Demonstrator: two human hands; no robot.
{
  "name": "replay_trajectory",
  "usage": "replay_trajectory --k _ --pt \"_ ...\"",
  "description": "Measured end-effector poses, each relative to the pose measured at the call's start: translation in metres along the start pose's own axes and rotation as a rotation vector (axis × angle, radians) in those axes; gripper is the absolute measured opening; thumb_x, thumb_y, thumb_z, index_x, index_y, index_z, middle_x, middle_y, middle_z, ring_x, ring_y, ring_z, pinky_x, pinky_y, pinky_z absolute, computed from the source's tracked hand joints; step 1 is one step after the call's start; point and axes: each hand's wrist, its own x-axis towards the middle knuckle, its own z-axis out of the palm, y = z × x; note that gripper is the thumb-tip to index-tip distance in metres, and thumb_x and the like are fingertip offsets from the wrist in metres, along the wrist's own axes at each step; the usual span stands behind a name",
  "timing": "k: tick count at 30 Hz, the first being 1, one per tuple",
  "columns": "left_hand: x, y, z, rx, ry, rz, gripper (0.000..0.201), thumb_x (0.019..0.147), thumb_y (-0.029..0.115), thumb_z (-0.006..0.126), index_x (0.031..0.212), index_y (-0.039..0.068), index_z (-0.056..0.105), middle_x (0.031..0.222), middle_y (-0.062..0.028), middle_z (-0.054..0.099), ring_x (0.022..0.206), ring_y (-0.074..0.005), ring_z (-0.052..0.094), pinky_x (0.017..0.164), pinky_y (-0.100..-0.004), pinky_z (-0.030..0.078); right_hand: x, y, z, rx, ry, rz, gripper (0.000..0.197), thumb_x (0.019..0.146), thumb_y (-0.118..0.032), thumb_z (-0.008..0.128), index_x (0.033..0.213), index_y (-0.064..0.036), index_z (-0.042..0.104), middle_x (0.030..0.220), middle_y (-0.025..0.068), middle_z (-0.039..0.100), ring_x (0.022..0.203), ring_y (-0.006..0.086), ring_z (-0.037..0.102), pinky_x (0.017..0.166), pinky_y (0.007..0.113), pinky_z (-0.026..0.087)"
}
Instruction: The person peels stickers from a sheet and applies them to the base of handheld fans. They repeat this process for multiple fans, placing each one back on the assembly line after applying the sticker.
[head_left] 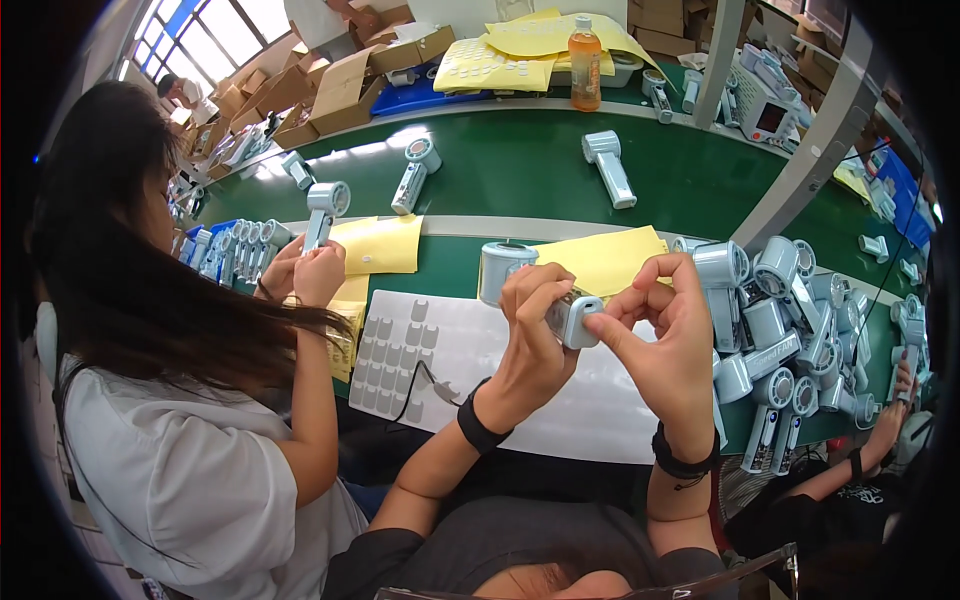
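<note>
pale-blue fan [583, 324]: left grip [535, 322] closed around it; right grip [662, 335] touches its end, pinch unclear; grey labels [393, 357] nearby.

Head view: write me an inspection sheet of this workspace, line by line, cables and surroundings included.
Surface: green worktop, with a white sheet bearing grey stickers at its left.
Work in hand: pale blue handheld fan, held above the sheet.
Left hand: wrapped around the fan's handle.
Right hand: thumb against the handle's end; whether it grips is unclear.
Clutter: heap of similar fans at right; yellow sheet beyond the hands.
Cables: dark cable lying across the stickers' edge.
Surroundings: co-worker at left holding another fan; cardboard boxes behind.
Spills: nothing seen.
</note>
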Motion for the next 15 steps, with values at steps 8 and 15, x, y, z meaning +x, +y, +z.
replay_trajectory --k 8,15 --pt "0.066 -0.049 0.016 -0.147 -0.130 0.242 0.064 0.069 -0.012 0.070 0.122 0.005 0.041 0.116 -0.0163 0.053 0.105 -0.0339 0.052 0.101 -0.0471 0.036 0.037 0.049 -0.010 0.406 -0.071 0.168 0.023 0.087 -0.012 0.070 0.098 -0.0046 0.050 0.076 0.0020 0.058 0.067 0.0071 0.053 0.064 0.021 0.043" --pt "0.109 -0.159 0.091 0.423 -0.236 0.276 0.033 0.085 0.008 0.059 0.116 0.009 0.047 0.114 -0.0104 0.054 0.116 -0.0270 0.053 0.108 -0.0540 0.032 0.032 0.113 0.051 -0.299 -0.212 0.062 0.011 0.092 -0.012 0.062 0.096 -0.0032 0.059 0.072 0.0051 0.060 0.063 0.0129 0.054 0.058 0.027 0.043"
